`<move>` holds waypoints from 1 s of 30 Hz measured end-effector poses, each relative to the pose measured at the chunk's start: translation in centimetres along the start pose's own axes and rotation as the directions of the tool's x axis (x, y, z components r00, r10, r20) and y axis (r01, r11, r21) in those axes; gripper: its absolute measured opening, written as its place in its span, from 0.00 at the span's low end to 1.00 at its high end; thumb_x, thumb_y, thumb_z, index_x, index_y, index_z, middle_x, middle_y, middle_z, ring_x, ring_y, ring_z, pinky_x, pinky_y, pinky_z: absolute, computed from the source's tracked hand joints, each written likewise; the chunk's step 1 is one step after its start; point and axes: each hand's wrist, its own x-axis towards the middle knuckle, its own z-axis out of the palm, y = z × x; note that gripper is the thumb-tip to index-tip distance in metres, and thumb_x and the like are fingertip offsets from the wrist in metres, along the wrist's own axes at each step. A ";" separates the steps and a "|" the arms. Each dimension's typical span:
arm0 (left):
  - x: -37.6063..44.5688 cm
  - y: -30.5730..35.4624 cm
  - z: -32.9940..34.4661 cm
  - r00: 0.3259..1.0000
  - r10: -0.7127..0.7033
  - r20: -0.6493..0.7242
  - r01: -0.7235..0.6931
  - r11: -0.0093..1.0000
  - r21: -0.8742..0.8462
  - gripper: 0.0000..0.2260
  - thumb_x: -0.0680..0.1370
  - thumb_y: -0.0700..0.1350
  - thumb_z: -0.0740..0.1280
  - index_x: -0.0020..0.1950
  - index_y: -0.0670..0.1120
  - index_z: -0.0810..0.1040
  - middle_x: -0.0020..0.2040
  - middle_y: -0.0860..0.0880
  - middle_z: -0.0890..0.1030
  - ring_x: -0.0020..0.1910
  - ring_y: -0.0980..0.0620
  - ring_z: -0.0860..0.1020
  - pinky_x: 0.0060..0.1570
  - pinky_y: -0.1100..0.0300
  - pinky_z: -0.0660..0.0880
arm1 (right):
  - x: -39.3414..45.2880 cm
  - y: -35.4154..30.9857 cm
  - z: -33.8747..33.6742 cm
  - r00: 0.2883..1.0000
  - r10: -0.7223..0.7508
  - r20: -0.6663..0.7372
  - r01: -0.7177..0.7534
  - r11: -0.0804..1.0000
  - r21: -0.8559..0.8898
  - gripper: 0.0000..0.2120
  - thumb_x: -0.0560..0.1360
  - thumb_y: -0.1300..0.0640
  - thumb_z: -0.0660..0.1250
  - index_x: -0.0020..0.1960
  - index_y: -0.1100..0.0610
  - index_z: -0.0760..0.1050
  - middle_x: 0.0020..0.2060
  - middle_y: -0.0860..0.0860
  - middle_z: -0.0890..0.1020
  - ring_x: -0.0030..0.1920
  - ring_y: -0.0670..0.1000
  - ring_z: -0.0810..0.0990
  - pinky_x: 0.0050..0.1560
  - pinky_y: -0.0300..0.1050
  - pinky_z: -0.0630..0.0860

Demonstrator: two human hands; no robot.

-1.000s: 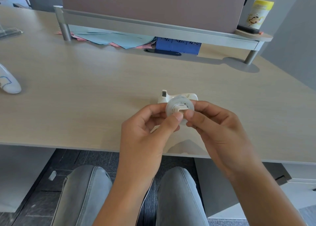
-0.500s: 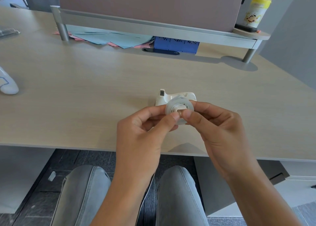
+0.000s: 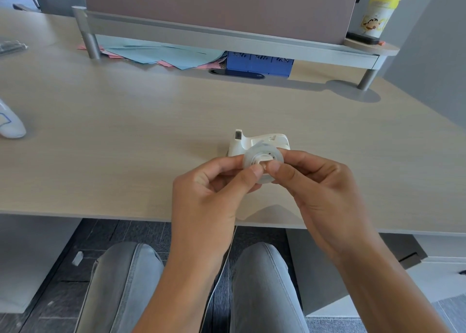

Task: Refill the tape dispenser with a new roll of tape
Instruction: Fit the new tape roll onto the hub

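Note:
A translucent roll of tape (image 3: 262, 156) with a white core is held in the air just above the desk, facing me. My left hand (image 3: 214, 194) pinches its left and lower edge, thumb tip on the front. My right hand (image 3: 320, 188) grips its right side, with the thumb tip pressed at the core. Right behind the roll, the white tape dispenser (image 3: 257, 142) stands on the desk with its cutter end pointing up at the left. The roll hides the dispenser's lower part.
The wooden desk (image 3: 126, 130) has its front edge just under my hands. A white object (image 3: 10, 123) lies at the far left. Blue and pink papers (image 3: 161, 55) and a blue box (image 3: 259, 64) sit under a raised shelf (image 3: 227, 40). A yellow-lidded canister (image 3: 378, 14) stands at the back right.
Both hands keep hold of the roll in nearly the same spot. The thumbs have shifted slightly closer together over the core.

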 end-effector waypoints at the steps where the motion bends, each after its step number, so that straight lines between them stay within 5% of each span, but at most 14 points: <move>1: 0.0 0.0 0.1 1.000 -0.005 -0.003 0.005 1.000 0.000 0.06 0.71 0.38 0.77 0.48 0.42 0.88 0.41 0.45 0.90 0.39 0.52 0.87 0.50 0.53 0.84 | 0.1 0.1 -0.1 1.000 0.003 0.001 -0.003 1.000 0.003 0.13 0.67 0.52 0.78 0.50 0.55 0.90 0.50 0.56 0.91 0.55 0.55 0.88 0.67 0.55 0.78; 5: 0.2 -0.2 0.2 1.000 -0.018 -0.012 0.018 1.000 0.001 0.07 0.71 0.38 0.77 0.49 0.42 0.88 0.41 0.45 0.90 0.39 0.51 0.87 0.53 0.48 0.84 | 0.3 0.4 -0.3 1.000 0.008 0.000 -0.008 1.000 0.012 0.14 0.66 0.52 0.78 0.50 0.55 0.90 0.50 0.56 0.91 0.54 0.54 0.87 0.67 0.55 0.78; 17: 0.7 -0.9 0.6 0.999 -0.021 -0.041 0.022 1.000 0.021 0.06 0.72 0.37 0.77 0.49 0.40 0.88 0.41 0.44 0.89 0.38 0.50 0.87 0.46 0.59 0.84 | 0.9 1.1 -0.9 0.999 0.038 -0.014 -0.038 0.999 0.001 0.15 0.67 0.54 0.77 0.52 0.59 0.88 0.51 0.57 0.90 0.54 0.53 0.87 0.67 0.53 0.79; 30: 0.8 -1.5 1.2 0.999 -0.036 -0.028 0.037 0.998 0.047 0.07 0.72 0.38 0.78 0.49 0.41 0.88 0.41 0.44 0.89 0.39 0.50 0.88 0.49 0.54 0.84 | 1.2 1.8 -2.0 0.998 0.059 -0.028 -0.060 0.997 -0.044 0.14 0.69 0.52 0.77 0.52 0.56 0.89 0.50 0.55 0.90 0.52 0.53 0.85 0.64 0.54 0.77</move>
